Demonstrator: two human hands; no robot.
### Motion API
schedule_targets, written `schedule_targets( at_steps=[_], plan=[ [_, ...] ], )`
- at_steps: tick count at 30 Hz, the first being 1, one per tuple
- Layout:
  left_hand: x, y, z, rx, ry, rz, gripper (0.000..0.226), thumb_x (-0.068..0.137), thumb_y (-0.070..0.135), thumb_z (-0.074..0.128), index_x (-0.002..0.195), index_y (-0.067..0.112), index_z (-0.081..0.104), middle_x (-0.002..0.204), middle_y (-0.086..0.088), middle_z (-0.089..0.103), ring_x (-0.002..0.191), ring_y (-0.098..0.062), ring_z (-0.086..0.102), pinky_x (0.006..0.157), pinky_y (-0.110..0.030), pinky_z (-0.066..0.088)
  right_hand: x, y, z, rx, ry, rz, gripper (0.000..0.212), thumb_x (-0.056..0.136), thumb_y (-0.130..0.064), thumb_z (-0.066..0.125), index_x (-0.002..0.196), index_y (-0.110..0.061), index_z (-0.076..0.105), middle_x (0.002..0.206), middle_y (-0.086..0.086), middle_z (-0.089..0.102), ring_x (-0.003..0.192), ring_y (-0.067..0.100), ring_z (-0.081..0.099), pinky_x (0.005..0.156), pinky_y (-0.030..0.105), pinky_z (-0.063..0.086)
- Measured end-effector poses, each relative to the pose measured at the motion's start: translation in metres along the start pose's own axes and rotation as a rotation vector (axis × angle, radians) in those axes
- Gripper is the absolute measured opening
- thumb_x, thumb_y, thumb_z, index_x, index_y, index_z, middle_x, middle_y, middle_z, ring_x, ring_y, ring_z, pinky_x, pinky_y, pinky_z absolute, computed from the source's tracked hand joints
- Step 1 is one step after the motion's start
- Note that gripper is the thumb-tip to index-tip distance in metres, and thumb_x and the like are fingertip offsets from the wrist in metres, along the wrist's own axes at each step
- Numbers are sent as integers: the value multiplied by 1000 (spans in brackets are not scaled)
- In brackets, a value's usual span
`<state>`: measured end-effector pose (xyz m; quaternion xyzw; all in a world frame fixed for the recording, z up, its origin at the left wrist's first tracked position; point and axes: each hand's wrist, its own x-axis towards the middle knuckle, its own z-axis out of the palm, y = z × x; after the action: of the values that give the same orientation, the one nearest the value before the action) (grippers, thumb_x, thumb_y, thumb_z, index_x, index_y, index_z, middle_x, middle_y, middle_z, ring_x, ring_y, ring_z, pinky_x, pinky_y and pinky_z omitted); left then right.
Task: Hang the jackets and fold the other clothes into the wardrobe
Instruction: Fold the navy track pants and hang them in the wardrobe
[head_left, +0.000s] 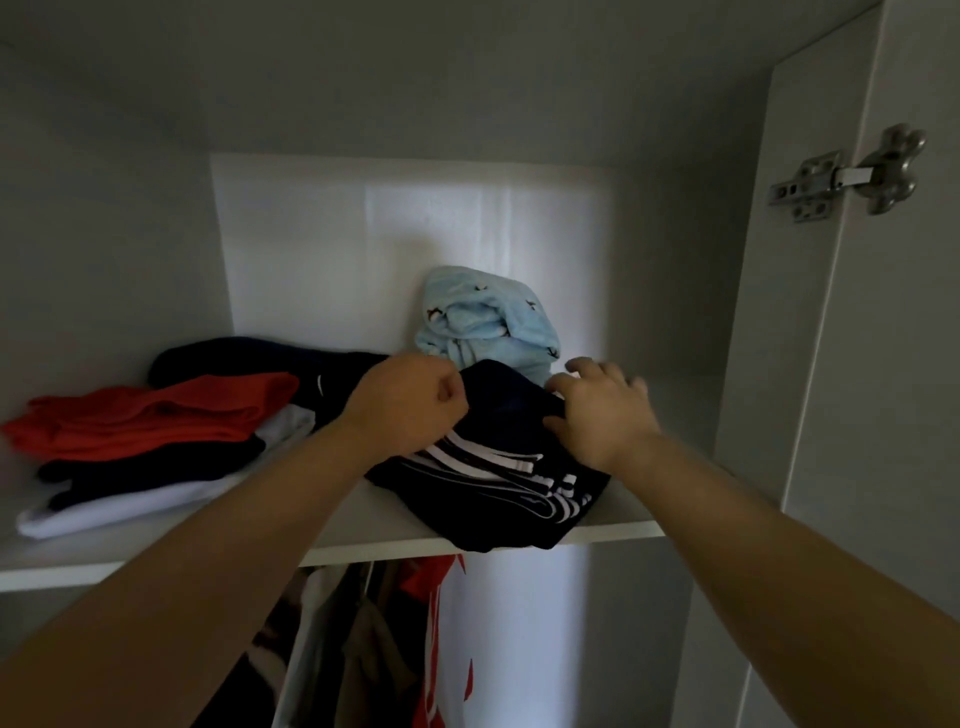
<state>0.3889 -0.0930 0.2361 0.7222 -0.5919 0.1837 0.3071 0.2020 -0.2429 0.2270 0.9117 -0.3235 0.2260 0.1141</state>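
Two bare arms are reaching up from the bottom corners. Between them, under the shelf (384, 525), some hanging clothes (374, 649) are dangling inside the wardrobe (130, 234). They are red, white and brown ones.

On the white shelf, close to its front edge, a dark striped cloth (493, 478) is lying folded. One corner is poking out a little over the edge. Both hands are busy on it. The left hand (405, 400) is sitting on the left side of the dark striped cloth. Its fingers are curling up tight like a fist and pinching the top fold. The right hand (602, 410) is lying on the right side. Its fingers are bending halfway over the cloth and its thumb is pressing into a fold, so it is holding the cloth too.

To the left of the hands, a pile of folded clothes (156, 431) is resting on the same shelf. A red one is lying on top, then a dark one, then a white one at the bottom. A dark blue piece (249, 353) is lying behind that pile.

Just behind the dark striped cloth, a fluffy light blue bundle (488, 322) is sitting, more scrunched than folded. Farther back, the pale back wall (415, 234) is catching some light. Up on the right, a shiny metal hinge (852, 176) is joining the open door (893, 415) to the side wall.
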Motion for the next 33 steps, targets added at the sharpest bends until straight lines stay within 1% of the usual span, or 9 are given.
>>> schedule_targets(
  at_steps=[1,3,6,9,11,14,19,27,33],
  plan=[
    [0,-10,-3,39,-11,91,19,79,26,71,97,24,72,102,7,67,98,-13,59,95,-38,49,-3,-10,-7,106,52,-44,38,94,-59,50,120,-34,63,128,0,60,121,25,53,94,42,42],
    [-3,-30,-3,79,-298,87,55,75,19,75,127,25,62,134,4,53,127,-16,44,111,-28,31,-12,-32,-19,354,-69,-107,50,87,-75,43,94,-34,70,92,-11,70,90,12,65,75,31,51],
    [-19,-41,9,28,-570,-92,68,77,20,76,140,31,50,137,5,51,126,-13,50,106,-22,37,-28,-54,-24,237,-437,-255,66,69,-91,46,99,-35,66,90,-15,67,82,8,63,76,31,55],
    [-28,-37,19,153,-476,-76,63,76,43,76,134,37,51,122,11,51,115,-12,53,94,-21,40,-27,-50,-16,115,-483,-250,42,81,-56,70,106,-25,60,98,-6,63,91,17,62,83,38,56],
    [-26,-23,17,297,-505,-49,73,72,68,70,135,40,47,123,11,48,115,-14,48,98,-27,41,-20,-43,-14,55,-511,-178,30,87,-35,69,114,-24,60,109,-3,64,100,19,61,94,40,52],
    [-25,-3,12,347,-513,-5,81,64,86,62,131,41,50,112,12,48,108,-13,48,97,-33,44,-14,-33,-12,-171,-512,-88,39,90,-15,57,129,-22,57,127,3,57,115,25,54,105,43,40],
    [-29,8,28,476,-376,61,78,68,84,60,127,33,53,109,7,46,102,-15,49,87,-35,49,-12,-20,3,-66,-573,-38,37,88,-18,56,125,-19,52,127,6,54,116,31,51,100,45,46],
    [-18,6,49,424,-331,-29,77,70,78,65,131,32,52,119,5,50,110,-18,45,86,-34,46,-7,-20,20,-9,-493,42,59,91,-28,55,145,-20,33,143,11,40,138,42,24,114,63,21],
    [-49,7,35,272,-209,-93,86,82,70,61,151,29,32,152,6,38,134,-21,36,109,-39,36,-24,-22,18,133,-383,64,72,90,-18,53,155,-20,20,159,10,23,151,41,-2,114,70,1]
  ],
)
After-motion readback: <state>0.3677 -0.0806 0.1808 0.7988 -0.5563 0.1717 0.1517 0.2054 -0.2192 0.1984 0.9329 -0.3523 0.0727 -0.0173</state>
